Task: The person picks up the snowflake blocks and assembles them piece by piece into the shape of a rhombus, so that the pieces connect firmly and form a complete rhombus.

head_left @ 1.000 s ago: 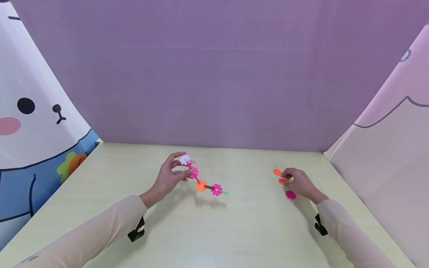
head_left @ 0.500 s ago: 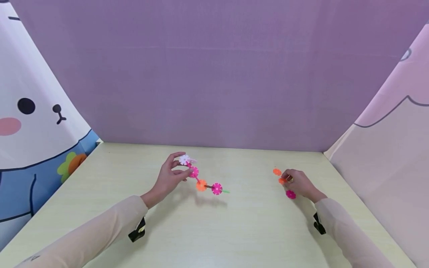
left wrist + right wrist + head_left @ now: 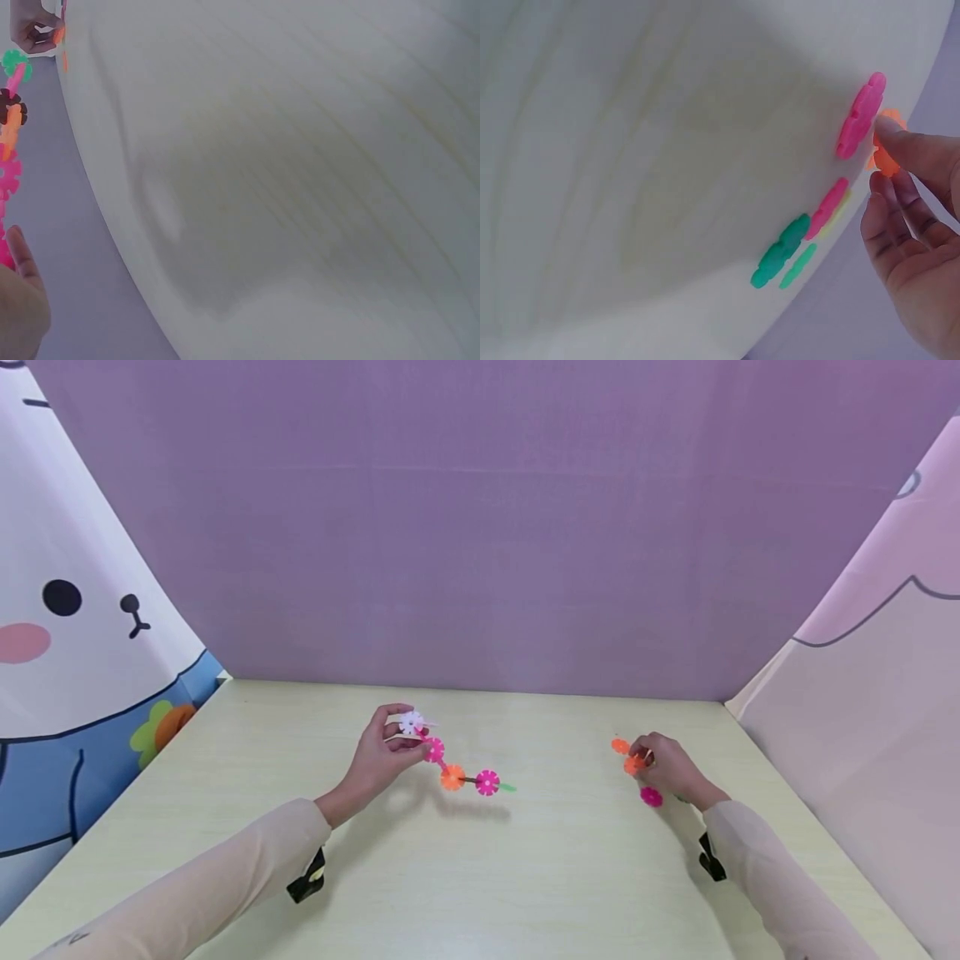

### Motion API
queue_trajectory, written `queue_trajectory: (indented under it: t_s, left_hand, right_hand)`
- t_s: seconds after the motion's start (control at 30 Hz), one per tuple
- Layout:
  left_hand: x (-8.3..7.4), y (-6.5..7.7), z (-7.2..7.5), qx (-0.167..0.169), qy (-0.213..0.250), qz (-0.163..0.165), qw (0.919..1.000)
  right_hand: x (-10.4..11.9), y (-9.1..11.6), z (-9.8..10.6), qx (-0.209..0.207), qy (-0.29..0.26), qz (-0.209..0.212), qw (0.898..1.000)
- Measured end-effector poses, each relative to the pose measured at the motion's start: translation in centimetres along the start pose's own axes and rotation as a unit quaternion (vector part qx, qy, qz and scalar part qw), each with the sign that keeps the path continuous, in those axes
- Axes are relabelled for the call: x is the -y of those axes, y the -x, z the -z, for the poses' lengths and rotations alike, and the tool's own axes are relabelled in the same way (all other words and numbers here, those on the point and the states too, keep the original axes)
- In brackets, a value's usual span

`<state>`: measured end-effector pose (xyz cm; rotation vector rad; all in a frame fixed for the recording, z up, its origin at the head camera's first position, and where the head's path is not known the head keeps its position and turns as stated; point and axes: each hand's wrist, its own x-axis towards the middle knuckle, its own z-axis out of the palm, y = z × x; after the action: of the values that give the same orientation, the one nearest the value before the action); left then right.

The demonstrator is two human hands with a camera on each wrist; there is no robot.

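My left hand (image 3: 372,762) pinches a chain of interlocking snowflake discs (image 3: 452,777) between thumb and fingers. White and pink discs sit at the held end; orange, dark brown, pink and green ones follow towards the right. In the left wrist view the chain (image 3: 9,176) stretches away from the thumb. At the right, my right hand (image 3: 675,772) pinches an orange snowflake disc (image 3: 887,154) between thumb and index finger, close over the table. The other fingers are curled loosely under it. A pink disc (image 3: 861,116) lies beside the thumb.
Several loose discs lie near the right hand: an orange disc (image 3: 620,746), a dark green disc (image 3: 780,251), a light green disc (image 3: 798,266) and a yellow disc (image 3: 835,214). The pale wooden table (image 3: 525,877) meets a purple cloth (image 3: 480,527) at the back.
The orange disc at my right fingertips has tipped up to face the head camera more, and a bit of green shows by that wrist. The left hand and chain have shifted only slightly.
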<state>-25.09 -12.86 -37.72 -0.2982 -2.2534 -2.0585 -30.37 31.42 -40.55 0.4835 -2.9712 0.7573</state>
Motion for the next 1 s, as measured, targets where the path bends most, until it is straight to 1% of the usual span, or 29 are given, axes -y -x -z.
queue_trajectory:
  t_s: [0.13,0.3,0.43,0.53,0.67,0.7,0.8,1.0]
  left_hand:
    - [0.1,0.0,-0.1,0.002,0.002,-0.005,1.0]
    - [0.2,0.0,-0.1,0.002,-0.003,-0.01,0.9999]
    - [0.2,0.1,-0.2,0.003,-0.004,-0.012,0.9999]
    - [0.3,0.1,-0.2,0.003,-0.004,-0.011,0.9999]
    - [0.2,0.2,-0.2,0.005,-0.001,-0.011,0.9999]
    - [0.2,0.2,-0.2,0.004,-0.001,-0.01,0.9999]
    - [0.3,0.2,-0.3,0.004,0.003,-0.009,0.9999]
    - [0.4,0.1,-0.5,0.004,0.001,-0.007,1.0]
  right_hand:
    - [0.3,0.0,0.3,-0.005,-0.001,0.017,1.0]
    - [0.8,-0.1,0.8,0.0,-0.014,0.022,1.0]
    - [1.3,-0.2,1.0,-0.015,-0.029,0.031,0.999]
    - [1.8,-0.4,0.8,-0.033,-0.05,0.045,0.997]
    - [2.7,-0.7,0.3,-0.045,-0.09,0.06,0.993]
    - [2.9,-0.8,0.2,-0.046,-0.101,0.063,0.992]
    - [3.8,-1.1,-0.3,-0.042,-0.138,0.056,0.988]
    - [6.1,-1.7,-1.3,-0.024,-0.201,0.047,0.978]
